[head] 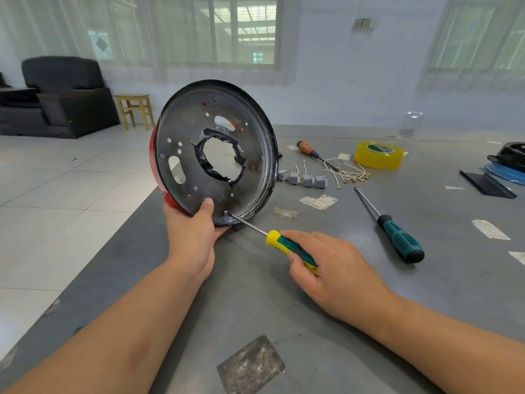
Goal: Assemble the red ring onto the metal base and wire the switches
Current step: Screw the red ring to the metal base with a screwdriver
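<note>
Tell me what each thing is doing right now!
Metal base: tilted up on its edge, held.
Red ring: behind the base.
Left hand: grips the base's bottom rim.
Right hand: grips the yellow screwdriver, tip at a screw.
Green screwdriver: lying loose.
Switches: loose on the table.
Tape roll: lying flat.

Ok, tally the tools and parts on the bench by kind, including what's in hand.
Screwdrivers: 3 (yellow-green one in the right hand, teal-black, wooden-handled)
Grey switches: 4
Tape rolls: 1
Metal base: 1, held by the left hand, with the red ring behind it
Red ring: 1
Wire bundle: 1
Total: 11
</note>
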### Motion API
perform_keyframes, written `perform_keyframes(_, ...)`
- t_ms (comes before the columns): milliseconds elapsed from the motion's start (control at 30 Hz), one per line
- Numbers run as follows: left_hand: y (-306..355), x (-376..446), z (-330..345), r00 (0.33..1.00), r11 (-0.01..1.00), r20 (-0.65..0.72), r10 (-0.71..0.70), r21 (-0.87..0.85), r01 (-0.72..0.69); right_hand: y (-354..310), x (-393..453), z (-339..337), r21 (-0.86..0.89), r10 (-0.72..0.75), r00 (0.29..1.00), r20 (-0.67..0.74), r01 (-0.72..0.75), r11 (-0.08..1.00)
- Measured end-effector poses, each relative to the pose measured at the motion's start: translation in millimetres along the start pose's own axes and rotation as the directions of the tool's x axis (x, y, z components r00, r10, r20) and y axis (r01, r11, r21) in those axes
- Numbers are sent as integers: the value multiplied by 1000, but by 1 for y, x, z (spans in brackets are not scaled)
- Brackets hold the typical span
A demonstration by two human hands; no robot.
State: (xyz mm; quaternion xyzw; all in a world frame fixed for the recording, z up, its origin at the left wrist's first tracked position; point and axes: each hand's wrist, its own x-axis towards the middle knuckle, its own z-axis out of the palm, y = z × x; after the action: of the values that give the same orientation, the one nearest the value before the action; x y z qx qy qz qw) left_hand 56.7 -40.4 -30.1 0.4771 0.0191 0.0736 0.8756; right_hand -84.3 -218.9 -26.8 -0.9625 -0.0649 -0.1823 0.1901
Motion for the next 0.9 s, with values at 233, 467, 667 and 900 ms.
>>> perform_keyframes(233,-1,1,-1,1000,1000,12,-2,18,2,2,0,1,-11,-14,1000,-2,14,1000)
perform_keyframes(467,-2,0,-1,1000,1000,15,9,19,-9,4,1,3,-21,-29,1000,-5,28,999)
perform_keyframes(667,-3,0,-1,998,997,34,49,50,-51,0,-1,0,-89,-46,999,-16,44,995)
perform_keyframes(900,-10,1,-2,989,981,74,125,138,-134,5,1,-5,37,44,999,24,-45,998)
